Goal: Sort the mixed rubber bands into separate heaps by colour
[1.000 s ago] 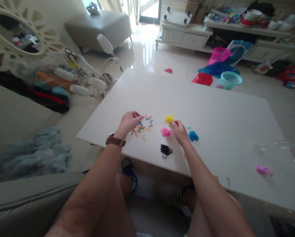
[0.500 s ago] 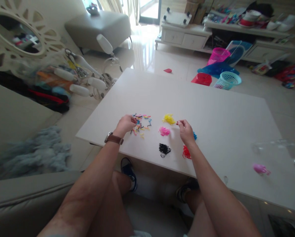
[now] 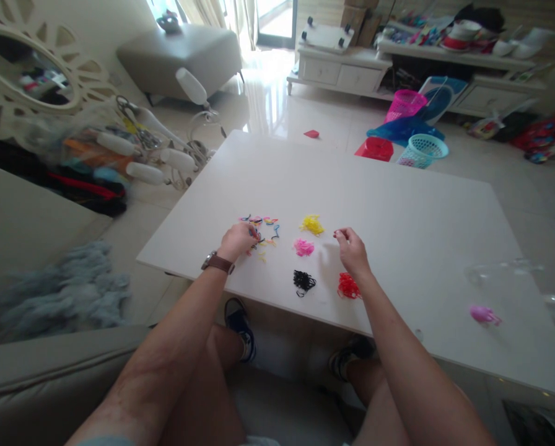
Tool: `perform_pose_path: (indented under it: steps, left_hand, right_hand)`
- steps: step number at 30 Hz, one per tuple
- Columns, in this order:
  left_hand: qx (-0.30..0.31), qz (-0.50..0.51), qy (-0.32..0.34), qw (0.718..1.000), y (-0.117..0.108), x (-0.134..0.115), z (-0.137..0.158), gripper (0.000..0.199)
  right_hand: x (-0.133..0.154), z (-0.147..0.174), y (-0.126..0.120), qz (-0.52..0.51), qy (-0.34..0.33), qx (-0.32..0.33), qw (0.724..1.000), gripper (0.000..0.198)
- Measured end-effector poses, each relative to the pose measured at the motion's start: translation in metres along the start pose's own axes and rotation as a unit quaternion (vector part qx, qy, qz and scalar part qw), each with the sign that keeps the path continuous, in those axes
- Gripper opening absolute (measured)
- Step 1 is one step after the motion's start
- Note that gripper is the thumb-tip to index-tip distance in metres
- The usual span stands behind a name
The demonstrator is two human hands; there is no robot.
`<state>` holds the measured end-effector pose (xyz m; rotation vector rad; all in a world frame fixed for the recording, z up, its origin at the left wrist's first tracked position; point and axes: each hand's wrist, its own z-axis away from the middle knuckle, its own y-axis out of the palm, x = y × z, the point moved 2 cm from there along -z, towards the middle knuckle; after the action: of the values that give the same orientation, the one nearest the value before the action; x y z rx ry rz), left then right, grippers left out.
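My left hand reaches into a loose pile of small mixed-colour rubber bands, its fingers closed together. Whether a band is pinched there is hidden. Over the table, right of the yellow rubber bands, my right hand holds thumb and fingertips in a pinch; what lies between them is too small to make out. Between the hands are a pink heap of bands and a black heap. A red heap sits by my right wrist, partly covered by it.
The white table carries a pink-purple object at right, with a transparent item beyond it. Past the far edge stand a light-blue basket and a red container. A lamp with white shades stands at left.
My view has shifted slightly. My left hand has moved nearer over the mixed bands. The blue heap that showed beside my right hand is now hidden; that hand stays pinched.
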<state>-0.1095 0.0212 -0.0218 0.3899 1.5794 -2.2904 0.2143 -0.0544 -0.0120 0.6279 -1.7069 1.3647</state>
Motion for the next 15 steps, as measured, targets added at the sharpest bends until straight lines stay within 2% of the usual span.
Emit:
perform_pose_path:
  steps: [7, 15]
  left_hand:
    - [0.01, -0.003, -0.014, 1.0, 0.004, -0.006, 0.002, 0.008]
    - [0.066, 0.049, 0.007, 0.997, -0.005, -0.005, 0.0, 0.02]
  right_hand:
    - [0.001, 0.0, 0.002, 0.006, -0.009, 0.003, 1.0, 0.029]
    - [0.002, 0.001, 0.0, 0.009, -0.006, 0.001, 1.0, 0.029]
